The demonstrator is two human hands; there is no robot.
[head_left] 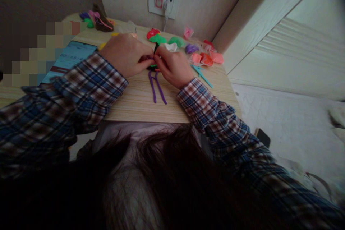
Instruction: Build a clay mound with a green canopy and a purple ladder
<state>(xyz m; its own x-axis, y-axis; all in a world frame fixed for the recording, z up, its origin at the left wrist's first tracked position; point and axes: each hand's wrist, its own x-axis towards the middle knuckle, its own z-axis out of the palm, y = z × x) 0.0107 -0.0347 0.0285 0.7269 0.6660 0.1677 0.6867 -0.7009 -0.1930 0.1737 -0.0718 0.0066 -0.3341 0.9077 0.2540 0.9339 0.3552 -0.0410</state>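
Pinching its edges, likely safest, left hand (129, 55) (nine o'clock) and right hand (174, 65) (three) held a seemingly soft black-green piece (153, 67).

The person's left hand (126, 55) and right hand (176, 66) meet above a light wood-grain table (132, 106). Their fingertips pinch a small black and green piece (153, 67), which is partly hidden by the fingers. Just below it, two thin purple strips (161, 90) lie side by side on the table. Beside the right hand there are light-blue sticks (205, 79), and behind them orange-red packets (206, 59). A phone with lit screen (74, 57) lies near the left forearm. On the wall, a white plug (165, 6) sits in a socket (175, 1).
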